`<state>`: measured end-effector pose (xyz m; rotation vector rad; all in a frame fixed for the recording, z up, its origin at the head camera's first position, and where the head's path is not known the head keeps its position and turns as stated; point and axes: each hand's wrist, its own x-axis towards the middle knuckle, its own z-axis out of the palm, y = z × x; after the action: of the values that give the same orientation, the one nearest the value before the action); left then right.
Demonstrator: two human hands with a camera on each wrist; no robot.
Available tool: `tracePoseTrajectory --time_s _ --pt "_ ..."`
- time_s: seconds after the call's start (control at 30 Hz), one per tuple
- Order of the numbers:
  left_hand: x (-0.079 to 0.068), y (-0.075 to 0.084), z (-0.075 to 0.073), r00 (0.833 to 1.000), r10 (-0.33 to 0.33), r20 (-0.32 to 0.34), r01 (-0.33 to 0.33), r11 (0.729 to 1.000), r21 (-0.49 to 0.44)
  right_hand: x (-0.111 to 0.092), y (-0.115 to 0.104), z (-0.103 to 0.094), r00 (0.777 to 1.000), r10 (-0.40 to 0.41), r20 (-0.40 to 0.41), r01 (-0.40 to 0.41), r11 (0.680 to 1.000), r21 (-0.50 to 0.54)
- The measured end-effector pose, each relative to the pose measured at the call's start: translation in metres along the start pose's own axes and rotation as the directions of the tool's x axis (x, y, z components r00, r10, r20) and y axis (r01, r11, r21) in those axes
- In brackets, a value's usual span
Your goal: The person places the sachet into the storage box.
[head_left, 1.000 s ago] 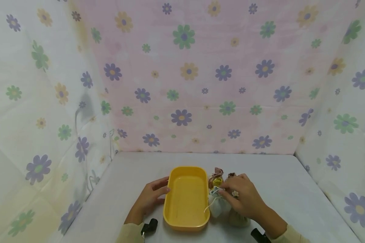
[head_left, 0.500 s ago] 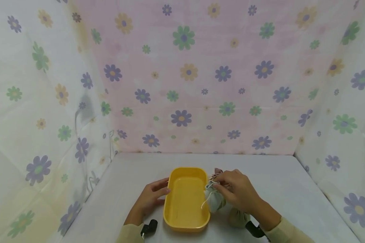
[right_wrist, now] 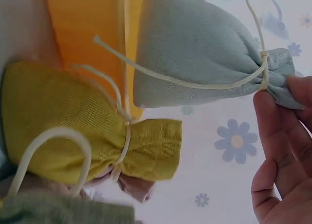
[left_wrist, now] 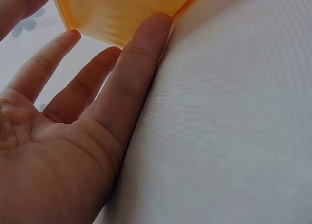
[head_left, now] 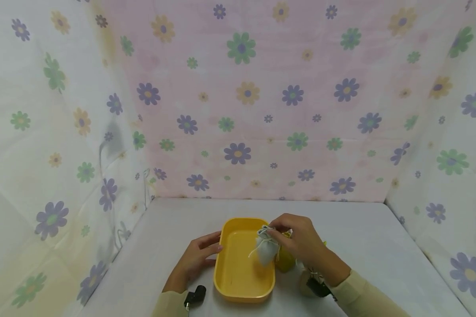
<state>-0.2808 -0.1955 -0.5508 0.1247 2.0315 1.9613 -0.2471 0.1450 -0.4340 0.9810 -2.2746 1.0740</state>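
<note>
A pale blue drawstring pouch (head_left: 266, 252) hangs by its gathered top from my right hand (head_left: 297, 237), over the right side of a yellow tray (head_left: 238, 284). The right wrist view shows thumb and fingers pinching the pouch's (right_wrist: 195, 48) cloth top above the white cord. At the tray's left wall lies my left hand (head_left: 196, 259); its fairly straight fingers touch the wall in the left wrist view. A mustard-yellow pouch (right_wrist: 63, 121) stands just right of the tray, partly behind my right hand in the head view.
Near the mustard pouch, a green pouch (right_wrist: 68, 212) and a mauve pouch (right_wrist: 139, 185) show partly in the right wrist view. The white table (head_left: 174, 215) is enclosed by flower-print cloth (head_left: 262, 185). Black wrist devices sit by both sleeves.
My right hand has lifted the pale blue pouch from beside the other pouches and carried it left over the tray's edge. My left hand and the tray have stayed put.
</note>
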Motion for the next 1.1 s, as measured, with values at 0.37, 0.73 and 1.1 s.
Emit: tracePoseTrajectory --time_s 0.37,0.73,1.1 --pt "0.000 0.002 -0.001 1.000 -0.014 -0.003 0.014 1.000 0.003 0.018 -0.004 0.015 0.989 0.136 0.058 -0.136 0.991 0.003" --pt "0.000 0.000 -0.002 0.999 -0.028 -0.024 0.028 1.000 0.007 0.035 0.002 0.031 0.974 0.216 0.074 -0.212 0.976 -0.056" --pt "0.001 0.001 -0.001 1.000 -0.025 -0.011 0.025 1.000 0.006 0.047 0.010 0.054 0.940 0.330 0.085 -0.323 0.943 -0.083"
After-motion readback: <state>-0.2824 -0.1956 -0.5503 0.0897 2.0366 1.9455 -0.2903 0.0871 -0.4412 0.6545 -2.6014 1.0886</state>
